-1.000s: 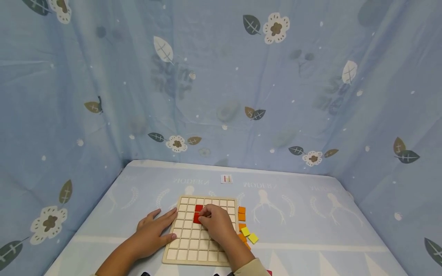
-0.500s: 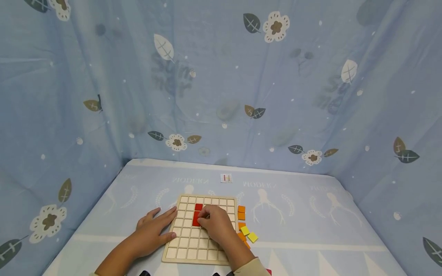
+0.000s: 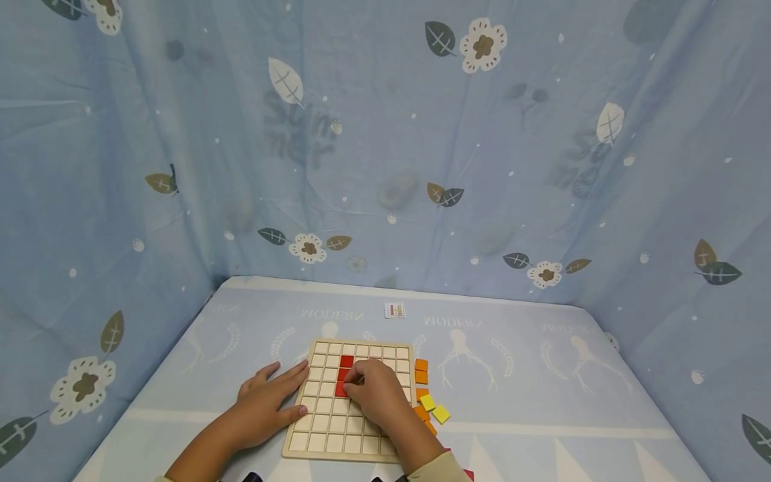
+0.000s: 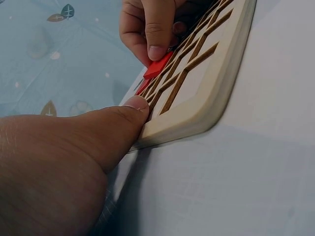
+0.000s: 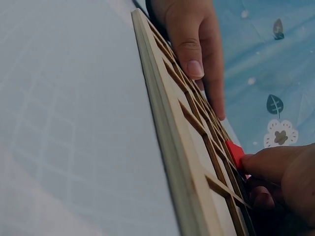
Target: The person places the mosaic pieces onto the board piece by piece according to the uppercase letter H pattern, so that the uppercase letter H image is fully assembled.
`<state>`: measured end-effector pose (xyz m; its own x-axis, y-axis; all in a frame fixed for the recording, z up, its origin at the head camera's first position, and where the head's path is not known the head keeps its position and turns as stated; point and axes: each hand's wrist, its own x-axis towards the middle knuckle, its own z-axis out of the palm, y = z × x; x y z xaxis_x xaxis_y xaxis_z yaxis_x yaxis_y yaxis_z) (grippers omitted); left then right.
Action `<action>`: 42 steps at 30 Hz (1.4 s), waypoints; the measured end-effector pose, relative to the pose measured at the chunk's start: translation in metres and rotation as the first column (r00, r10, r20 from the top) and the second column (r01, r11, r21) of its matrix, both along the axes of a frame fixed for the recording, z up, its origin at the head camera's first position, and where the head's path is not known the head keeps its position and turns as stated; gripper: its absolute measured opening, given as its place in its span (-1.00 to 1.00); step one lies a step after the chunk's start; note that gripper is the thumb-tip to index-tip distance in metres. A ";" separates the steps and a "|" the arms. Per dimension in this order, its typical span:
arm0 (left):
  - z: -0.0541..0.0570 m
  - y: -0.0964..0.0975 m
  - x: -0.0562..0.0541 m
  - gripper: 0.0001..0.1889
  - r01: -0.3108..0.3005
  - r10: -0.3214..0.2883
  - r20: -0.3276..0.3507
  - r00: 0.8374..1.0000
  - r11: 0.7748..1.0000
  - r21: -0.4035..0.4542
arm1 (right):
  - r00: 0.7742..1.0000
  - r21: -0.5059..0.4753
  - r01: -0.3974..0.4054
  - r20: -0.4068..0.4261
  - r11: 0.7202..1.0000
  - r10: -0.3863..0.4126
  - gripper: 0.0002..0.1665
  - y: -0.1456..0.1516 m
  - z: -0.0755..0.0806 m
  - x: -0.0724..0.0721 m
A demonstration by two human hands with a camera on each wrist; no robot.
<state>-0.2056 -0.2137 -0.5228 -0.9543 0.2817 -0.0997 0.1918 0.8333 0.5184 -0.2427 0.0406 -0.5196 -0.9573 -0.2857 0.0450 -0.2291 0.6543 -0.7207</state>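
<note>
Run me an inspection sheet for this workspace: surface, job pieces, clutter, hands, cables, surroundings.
Surface: pale blue printed tablecloth.
Job pieces: wooden grid board with red tiles in one column; loose orange tiles and two yellow tiles by its right side; small patterned card beyond it.
Clutter: dark objects at the head view's bottom edge, too cut off to identify.
Left hand: rests on the board's left edge.
Right hand: pinches one of the red tiles at the board.
Cables: nothing seen.
Surroundings: blue curtain with leaves and flowers.
</note>
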 end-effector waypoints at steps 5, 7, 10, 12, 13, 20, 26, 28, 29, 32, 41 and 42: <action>0.001 0.000 0.000 -0.14 0.003 -0.003 0.004 1.000 1.000 0.011 | 0.998 0.044 -0.046 -0.034 0.998 0.047 -0.88 0.000 0.002 0.001; 0.001 0.000 0.000 -0.14 0.002 -0.002 0.004 1.000 1.000 0.012 | 0.998 0.062 -0.053 -0.040 0.997 0.056 -0.88 0.000 0.003 0.001; -0.001 0.000 0.000 -0.13 -0.001 0.001 0.001 1.000 1.000 0.011 | 0.997 0.083 -0.055 -0.051 0.995 0.059 -0.87 0.000 0.004 0.002; -0.001 0.000 0.000 -0.13 -0.003 0.003 -0.002 1.000 1.000 0.011 | 0.997 0.100 -0.051 -0.054 0.994 0.057 -0.87 0.000 0.005 0.002; -0.002 0.000 0.000 -0.12 -0.004 0.004 -0.003 1.000 1.000 0.012 | 0.997 0.107 -0.049 -0.059 0.993 0.056 -0.87 0.000 0.005 0.003; 0.000 0.000 0.000 -0.12 -0.007 0.007 0.000 1.000 1.000 0.003 | 0.991 0.156 -0.035 -0.124 0.987 0.055 -0.91 -0.003 0.006 0.006; 0.001 0.001 0.000 -0.13 -0.012 0.012 0.004 1.000 1.000 0.000 | 0.991 0.147 -0.032 -0.126 0.989 0.051 -0.90 -0.003 0.006 0.007; 0.002 0.001 0.001 -0.13 -0.013 0.013 0.005 1.000 1.000 -0.002 | 0.993 0.130 -0.028 -0.111 0.991 0.043 -0.90 -0.003 0.005 0.007; 0.002 0.001 0.001 -0.13 -0.014 0.014 0.006 1.000 1.000 -0.002 | 0.994 0.118 -0.027 -0.103 0.993 0.039 -0.89 -0.003 0.005 0.007; 0.004 0.001 0.001 -0.13 -0.018 0.018 0.010 1.000 1.000 0.000 | 0.998 0.073 -0.021 -0.059 0.997 0.026 -0.88 -0.002 0.005 0.005; 0.002 0.000 0.002 -0.13 -0.005 0.005 0.012 1.000 1.000 0.023 | 0.986 -0.243 0.018 0.167 0.970 0.024 -0.66 0.051 0.030 -0.003; 0.002 0.000 0.002 -0.13 -0.003 0.002 0.013 1.000 1.000 0.029 | 0.984 -0.237 0.016 0.174 0.971 0.026 -0.65 0.062 0.035 -0.004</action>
<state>-0.2038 -0.2136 -0.5207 -0.9537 0.2823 -0.1038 0.1831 0.8186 0.5445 -0.2464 0.1027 -0.4849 -0.9550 -0.2914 -0.0554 -0.0890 0.4596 -0.8836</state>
